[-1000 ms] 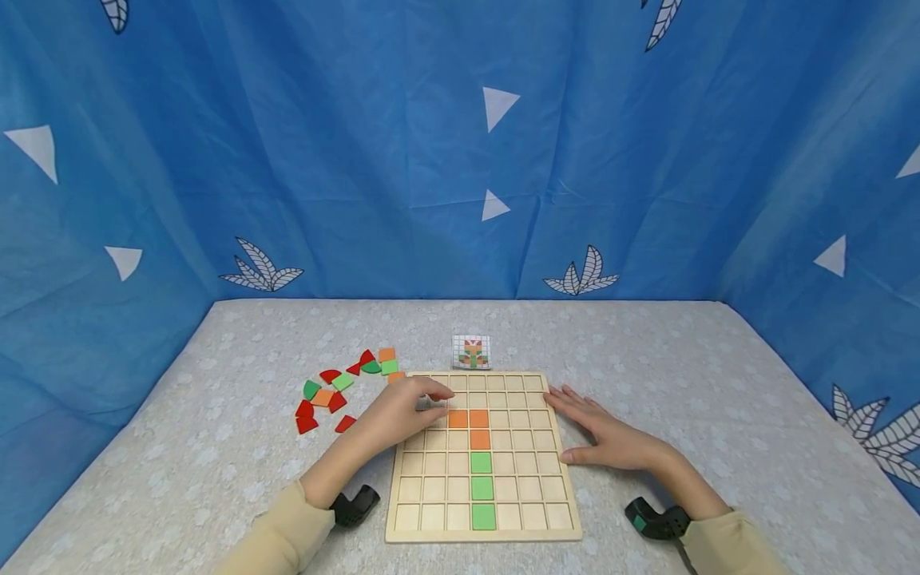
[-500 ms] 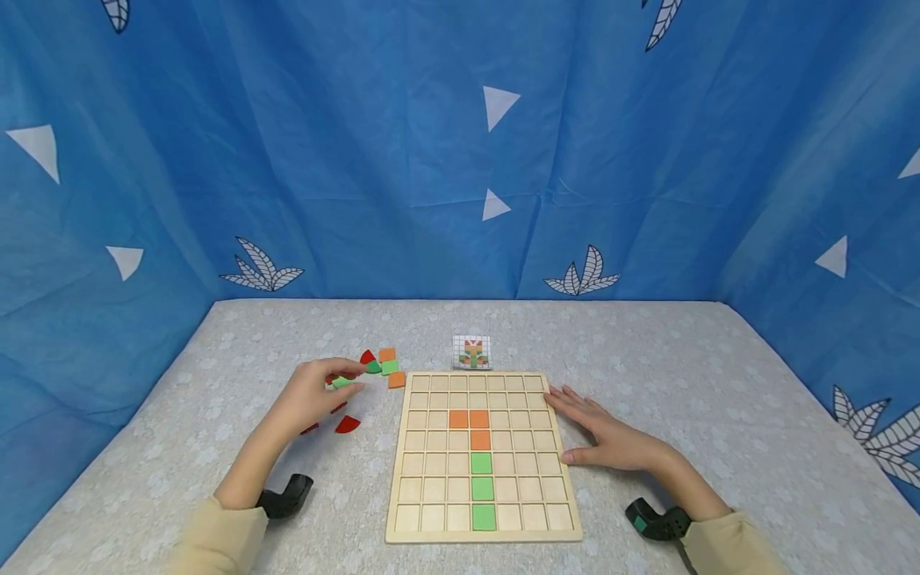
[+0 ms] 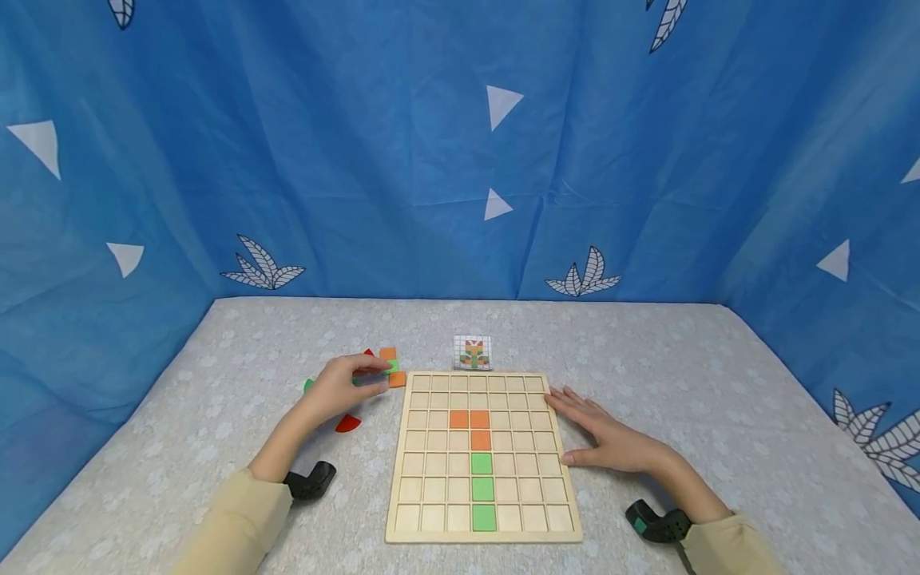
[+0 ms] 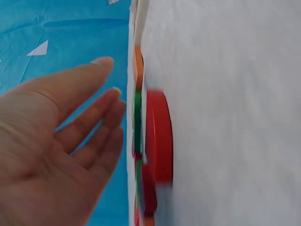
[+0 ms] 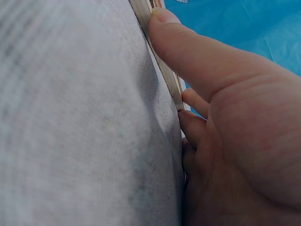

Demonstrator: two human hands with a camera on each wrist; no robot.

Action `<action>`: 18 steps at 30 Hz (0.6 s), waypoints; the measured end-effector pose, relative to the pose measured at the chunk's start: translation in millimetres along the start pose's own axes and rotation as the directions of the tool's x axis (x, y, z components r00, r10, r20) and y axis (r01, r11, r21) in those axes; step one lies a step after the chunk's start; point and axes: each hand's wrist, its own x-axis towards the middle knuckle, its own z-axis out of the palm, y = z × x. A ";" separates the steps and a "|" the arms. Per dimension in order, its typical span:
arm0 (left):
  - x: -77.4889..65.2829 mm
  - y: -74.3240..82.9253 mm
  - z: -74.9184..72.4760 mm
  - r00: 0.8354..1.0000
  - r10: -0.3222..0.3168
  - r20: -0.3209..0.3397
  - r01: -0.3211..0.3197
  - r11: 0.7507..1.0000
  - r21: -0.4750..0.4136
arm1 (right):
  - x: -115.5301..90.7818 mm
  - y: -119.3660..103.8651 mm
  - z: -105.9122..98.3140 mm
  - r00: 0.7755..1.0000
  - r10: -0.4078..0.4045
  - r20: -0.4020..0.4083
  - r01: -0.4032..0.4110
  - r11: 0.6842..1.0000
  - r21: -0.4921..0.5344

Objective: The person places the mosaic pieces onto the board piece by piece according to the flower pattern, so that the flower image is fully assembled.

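My left hand (image 3: 336,393) hovers over the loose flat pieces left of the board, fingertips near a light green square (image 3: 393,366) and an orange square (image 3: 397,379). In the left wrist view its thumb and fingers are apart with nothing between them, and a red piece (image 4: 160,136) lies close by. Some pieces are hidden under this hand. The wooden grid board (image 3: 433,491) carries three orange squares (image 3: 479,440) and three light green squares (image 3: 482,488). My right hand (image 3: 607,439) rests spread along the board's right edge, its thumb touching the rim (image 5: 164,70).
Behind the board lies a small card (image 3: 472,352) with a coloured grid picture. A red fan-shaped piece (image 3: 348,423) sits below my left hand, and another orange square (image 3: 388,353) is farther back. A blue curtain (image 3: 446,160) borders the table at the back and sides.
My left hand has gone from above the board left to the loose pieces, then slightly right toward the squares near the board's corner. The right hand and the board have stayed put.
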 end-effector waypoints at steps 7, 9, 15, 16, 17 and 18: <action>10.5 2.4 8.1 1.000 0.000 0.011 -0.001 1.000 0.026 | -0.6 0.5 -0.3 1.000 0.004 0.000 -0.004 1.000 0.000; 13.1 3.6 9.7 1.000 0.016 0.008 -0.016 0.999 0.036 | -0.6 0.8 -0.4 1.000 0.005 0.001 -0.005 1.000 0.000; 16.1 5.4 12.9 0.998 0.057 0.033 -0.059 0.995 0.076 | -0.2 0.9 -0.4 1.000 0.003 0.010 -0.003 1.000 0.007; 16.1 5.6 13.1 0.998 0.058 0.035 -0.060 0.995 0.080 | -0.1 1.0 -0.3 1.000 0.002 0.010 -0.002 1.000 0.007; 16.2 5.5 13.3 0.998 0.056 0.035 -0.058 0.995 0.079 | 0.2 1.0 -0.3 1.000 0.005 0.010 -0.005 1.000 0.003; 16.2 5.4 13.4 0.998 0.056 0.032 -0.058 0.995 0.081 | 0.2 1.0 -0.4 1.000 0.007 0.009 -0.007 1.000 0.002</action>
